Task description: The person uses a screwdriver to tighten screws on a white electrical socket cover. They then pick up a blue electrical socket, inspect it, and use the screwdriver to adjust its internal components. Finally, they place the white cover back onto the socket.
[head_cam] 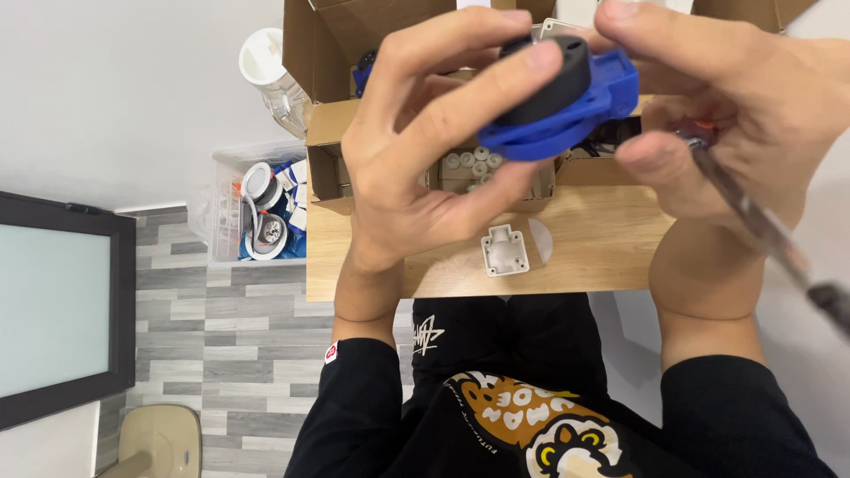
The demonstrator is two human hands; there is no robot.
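Both hands are raised close to the camera above a small wooden table (584, 252). My left hand (425, 142) grips a blue plastic bracket with a black round part (562, 93) mounted on it, thumb under it and fingers over it. My right hand (717, 115) touches the far side of the same blue and black part with its fingertips, and it also holds a screwdriver (761, 235) whose shaft runs down to the lower right. On the table below lies a small white plastic housing (505, 250).
Open cardboard boxes (332, 62) stand at the table's far side, one holding small white round parts (474, 164). To the left, a clear plastic bin (232, 212) with tape rolls and blue bits sits on the grey plank floor. A dark-framed panel (62, 301) is at far left.
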